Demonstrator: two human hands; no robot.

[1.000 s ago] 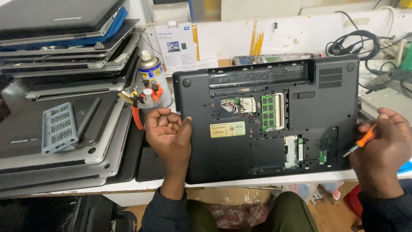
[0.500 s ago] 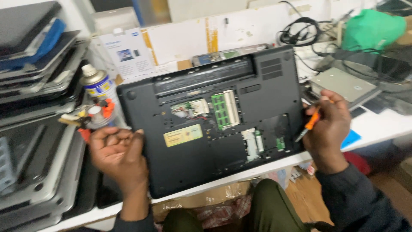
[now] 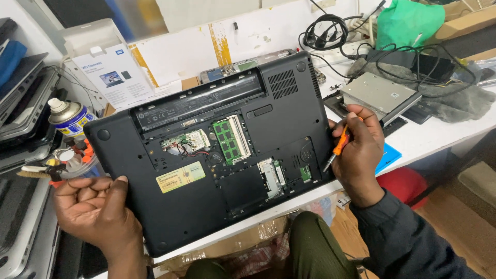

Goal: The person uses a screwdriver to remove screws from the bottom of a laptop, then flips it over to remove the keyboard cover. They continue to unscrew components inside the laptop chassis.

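Black laptop lies bottom-up on the white bench, covers off, green memory stick exposed. Left hand at its near-left corner, fingers curled loosely, holding nothing visible. Right hand at the right edge, fingers closed around an orange-handled screwdriver, tip pointing down

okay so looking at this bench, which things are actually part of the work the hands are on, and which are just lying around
In use:
- black laptop, upside down, bottom covers off
- orange screwdriver, in the right hand
- left hand, curled at the laptop's near left corner

Lying about:
- spray can
- white box
- silver drive
- green bag
- coiled cable
- stacked laptops
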